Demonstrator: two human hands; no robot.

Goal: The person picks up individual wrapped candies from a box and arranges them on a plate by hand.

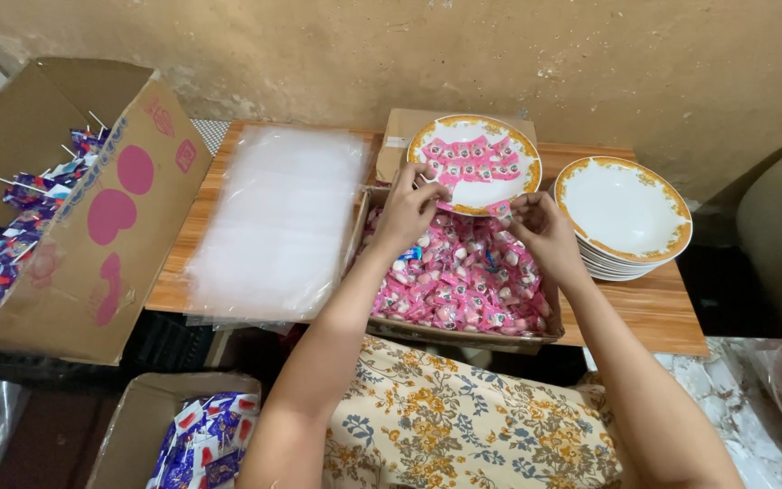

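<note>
2 hands work over 1 box of pink candies (463, 281) on the worktop (653, 312). The left hand (406, 210) pinches the near rim of 1 tilted plate (475, 163), which holds about 10 pink candies. The right hand (543, 228), at 4 o'clock from that plate, has its grip pinched on 1 candy (502, 207). At 3 o'clock sits 1 stack of empty plates (624, 217).
</note>
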